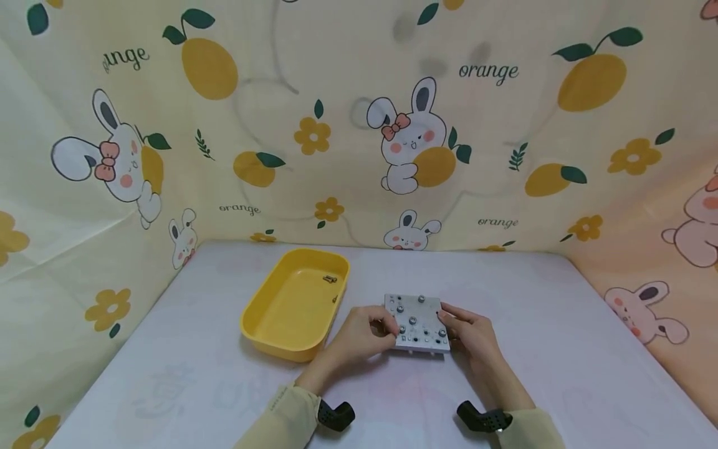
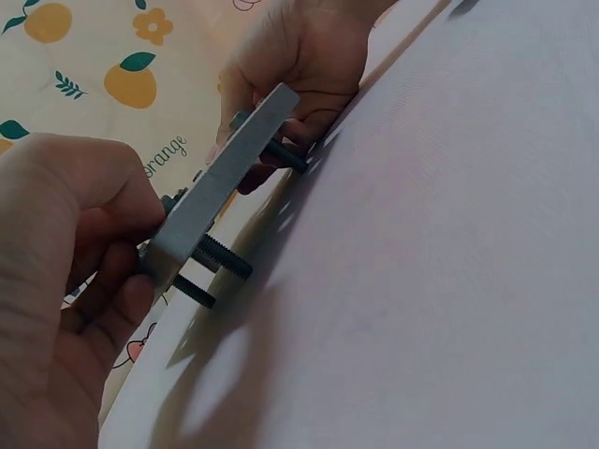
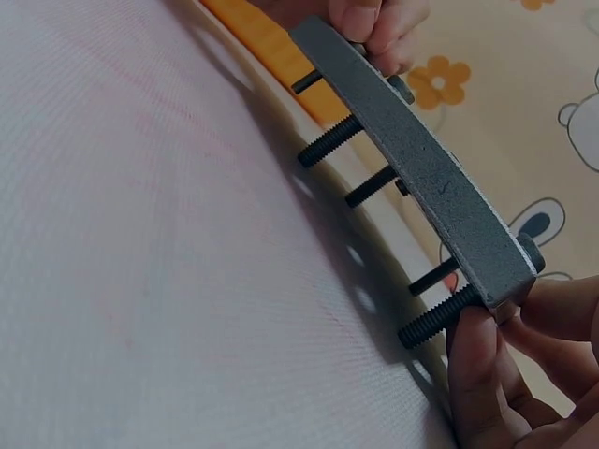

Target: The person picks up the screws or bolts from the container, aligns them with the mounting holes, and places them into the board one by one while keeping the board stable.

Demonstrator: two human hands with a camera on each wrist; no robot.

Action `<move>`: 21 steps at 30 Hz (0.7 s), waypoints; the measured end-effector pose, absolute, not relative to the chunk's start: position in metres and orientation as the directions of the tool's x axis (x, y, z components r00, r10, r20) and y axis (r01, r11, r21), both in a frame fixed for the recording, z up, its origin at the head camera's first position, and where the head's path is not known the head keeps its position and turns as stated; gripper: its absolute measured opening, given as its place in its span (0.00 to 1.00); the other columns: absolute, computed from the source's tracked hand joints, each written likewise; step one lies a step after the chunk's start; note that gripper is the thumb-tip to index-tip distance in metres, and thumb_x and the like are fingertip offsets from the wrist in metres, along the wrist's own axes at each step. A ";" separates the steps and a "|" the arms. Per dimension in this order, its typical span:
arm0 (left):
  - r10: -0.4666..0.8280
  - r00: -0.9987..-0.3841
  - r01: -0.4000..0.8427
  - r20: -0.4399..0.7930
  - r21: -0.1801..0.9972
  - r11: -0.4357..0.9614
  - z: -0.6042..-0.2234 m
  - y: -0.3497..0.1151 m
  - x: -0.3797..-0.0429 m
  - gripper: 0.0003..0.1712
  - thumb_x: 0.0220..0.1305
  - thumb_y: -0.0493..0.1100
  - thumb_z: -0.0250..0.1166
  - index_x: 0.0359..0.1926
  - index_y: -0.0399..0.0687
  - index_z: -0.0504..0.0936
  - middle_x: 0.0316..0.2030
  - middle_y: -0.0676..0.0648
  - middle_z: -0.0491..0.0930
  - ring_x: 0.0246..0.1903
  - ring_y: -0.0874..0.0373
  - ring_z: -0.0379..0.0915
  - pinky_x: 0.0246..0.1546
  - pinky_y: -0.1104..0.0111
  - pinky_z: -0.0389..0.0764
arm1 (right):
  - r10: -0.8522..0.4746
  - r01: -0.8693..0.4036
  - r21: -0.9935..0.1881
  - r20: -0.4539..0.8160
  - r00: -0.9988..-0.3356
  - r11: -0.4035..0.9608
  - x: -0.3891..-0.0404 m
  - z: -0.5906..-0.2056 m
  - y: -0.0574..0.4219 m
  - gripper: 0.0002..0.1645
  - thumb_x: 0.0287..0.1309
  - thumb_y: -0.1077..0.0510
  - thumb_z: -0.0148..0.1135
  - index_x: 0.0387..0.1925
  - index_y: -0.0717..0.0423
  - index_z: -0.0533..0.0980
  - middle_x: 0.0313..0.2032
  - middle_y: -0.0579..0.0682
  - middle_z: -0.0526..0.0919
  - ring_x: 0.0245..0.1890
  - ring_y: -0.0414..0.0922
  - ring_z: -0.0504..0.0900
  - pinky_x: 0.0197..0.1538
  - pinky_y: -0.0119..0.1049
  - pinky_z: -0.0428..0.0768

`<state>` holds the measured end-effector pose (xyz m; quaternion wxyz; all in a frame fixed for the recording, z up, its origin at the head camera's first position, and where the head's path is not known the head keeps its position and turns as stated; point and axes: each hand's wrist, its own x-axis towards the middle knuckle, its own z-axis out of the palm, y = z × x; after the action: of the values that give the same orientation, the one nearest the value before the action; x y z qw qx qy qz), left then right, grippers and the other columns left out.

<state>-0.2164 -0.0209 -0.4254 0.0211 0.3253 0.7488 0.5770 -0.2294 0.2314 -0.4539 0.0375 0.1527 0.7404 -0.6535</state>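
Note:
A flat grey metal plate point(image 1: 423, 340) with several socket-head bolts set in its holes is held just above the table, its top face tilted toward the head camera. Threaded bolt shanks point(image 3: 329, 142) stick out of its underside. My right hand point(image 1: 477, 337) grips the plate's right edge between thumb and fingers. At the left edge, my left hand point(image 1: 364, 333) pinches a bolt head point(image 3: 358, 47) with thumb and forefinger; the fingertips hide most of that head. Other bolt heads point(image 1: 412, 320) stand on the plate's face.
A yellow plastic tray point(image 1: 255, 340) stands left of the plate, with a few small bolts point(image 1: 330, 279) near its far right side. The white-covered table point(image 1: 185, 380) meets a printed cloth backdrop point(image 1: 336, 75) at the back and sides.

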 end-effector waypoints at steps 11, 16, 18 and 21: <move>0.488 -0.812 0.435 0.320 0.889 0.141 -0.451 -0.019 -0.231 0.06 0.55 0.25 0.66 0.32 0.37 0.84 0.35 0.45 0.82 0.35 0.58 0.76 0.39 0.66 0.81 | 0.179 0.272 -0.957 -0.252 -0.951 0.096 -0.230 -0.454 0.230 0.28 0.62 0.52 0.68 0.61 0.57 0.76 0.51 0.53 0.83 0.37 0.46 0.79 0.35 0.35 0.78; 0.488 -0.817 0.431 0.308 0.888 0.160 -0.457 -0.019 -0.236 0.07 0.56 0.28 0.67 0.31 0.45 0.85 0.34 0.52 0.82 0.35 0.60 0.76 0.39 0.68 0.81 | 0.174 0.269 -0.958 -0.249 -0.953 0.096 -0.229 -0.452 0.230 0.29 0.62 0.51 0.68 0.62 0.57 0.76 0.52 0.53 0.82 0.38 0.45 0.79 0.36 0.35 0.78; 0.485 -0.817 0.439 0.312 0.882 0.170 -0.455 -0.019 -0.235 0.06 0.57 0.30 0.67 0.31 0.46 0.85 0.34 0.53 0.82 0.34 0.60 0.76 0.38 0.67 0.81 | 0.172 0.267 -0.959 -0.248 -0.953 0.096 -0.229 -0.452 0.230 0.29 0.62 0.51 0.67 0.62 0.57 0.76 0.52 0.54 0.82 0.39 0.45 0.80 0.37 0.35 0.79; 0.469 -0.807 0.496 0.359 0.843 0.207 -0.445 -0.017 -0.230 0.04 0.59 0.34 0.68 0.31 0.48 0.85 0.32 0.55 0.81 0.33 0.62 0.75 0.37 0.68 0.81 | 0.169 0.267 -0.959 -0.248 -0.954 0.100 -0.228 -0.452 0.229 0.28 0.63 0.51 0.67 0.62 0.57 0.76 0.53 0.53 0.82 0.40 0.45 0.79 0.37 0.35 0.79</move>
<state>-0.2301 -0.0167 -0.4446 -0.0125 0.3104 0.7769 0.5476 -0.2282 0.2294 -0.4518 0.0373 0.1471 0.7406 -0.6546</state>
